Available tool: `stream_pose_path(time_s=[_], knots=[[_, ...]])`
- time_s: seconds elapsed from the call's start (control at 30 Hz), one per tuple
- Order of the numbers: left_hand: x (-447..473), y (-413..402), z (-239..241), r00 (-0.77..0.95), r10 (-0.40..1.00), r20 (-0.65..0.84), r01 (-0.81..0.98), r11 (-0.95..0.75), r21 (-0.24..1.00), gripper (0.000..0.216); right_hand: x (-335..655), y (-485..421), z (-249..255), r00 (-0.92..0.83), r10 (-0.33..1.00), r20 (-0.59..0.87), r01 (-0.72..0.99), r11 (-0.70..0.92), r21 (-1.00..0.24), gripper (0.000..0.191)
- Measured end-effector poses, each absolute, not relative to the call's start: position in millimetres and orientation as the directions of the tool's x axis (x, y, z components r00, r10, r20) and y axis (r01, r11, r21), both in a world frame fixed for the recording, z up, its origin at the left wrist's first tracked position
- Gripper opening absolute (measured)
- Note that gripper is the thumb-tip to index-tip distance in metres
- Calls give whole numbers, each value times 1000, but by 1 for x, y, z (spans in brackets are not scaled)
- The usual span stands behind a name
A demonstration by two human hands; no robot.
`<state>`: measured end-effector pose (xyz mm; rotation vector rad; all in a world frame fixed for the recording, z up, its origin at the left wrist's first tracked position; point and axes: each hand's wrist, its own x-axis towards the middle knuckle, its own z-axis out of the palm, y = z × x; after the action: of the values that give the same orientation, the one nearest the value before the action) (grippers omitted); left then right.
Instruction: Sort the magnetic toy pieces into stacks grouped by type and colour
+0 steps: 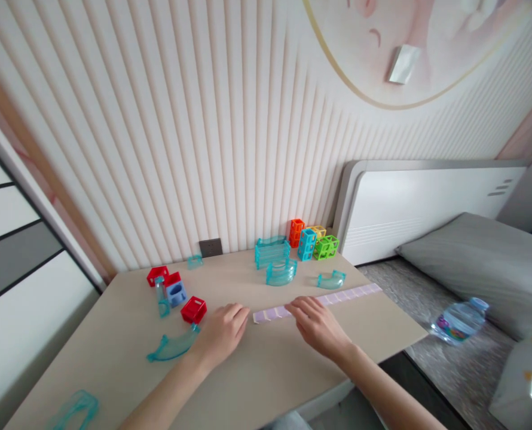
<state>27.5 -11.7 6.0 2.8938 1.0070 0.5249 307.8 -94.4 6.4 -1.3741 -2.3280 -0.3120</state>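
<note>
My left hand (225, 332) rests on the table, palm down, with nothing in it. Its fingers are stretched out and slightly bent, just left of a pale purple segmented strip (272, 314). Lying across that strip, my right hand (315, 325) has its fingers extended over it; the thumb is hidden. A clear teal curved track piece (176, 346) is beside my left wrist, partly behind the arm. Just beyond it sits a red square block (193, 310). A small clear teal bent tube (332, 279) lies past the strip.
Red and blue blocks (176, 294) sit at the table's left. Teal track pieces (272, 253) and colourful cube frames (307, 244) stand by the wall. Another teal piece (78, 406) is at the near left. A plastic bottle (461, 321) lies on the bed at the right.
</note>
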Motion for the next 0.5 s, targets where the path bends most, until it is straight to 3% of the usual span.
stream_pose_path(time_s=[0.13, 0.27, 0.37, 0.5], knots=[[-4, 6, 23, 655, 609, 448, 675, -738, 17, 28, 215, -66, 14, -595, 697, 399, 745, 665, -51, 26], [-35, 19, 31, 502, 580, 641, 772, -634, -31, 27, 144, -24, 21, -573, 730, 372, 752, 649, -113, 18], [-45, 15, 30, 431, 527, 732, 782, -623, -12, 25, 109, 2, 21, -483, 793, 372, 786, 580, -216, 20], [-43, 5, 23, 375, 537, 756, 742, -663, 103, 23, 86, 17, 7, -439, 842, 313, 794, 527, -304, 26]])
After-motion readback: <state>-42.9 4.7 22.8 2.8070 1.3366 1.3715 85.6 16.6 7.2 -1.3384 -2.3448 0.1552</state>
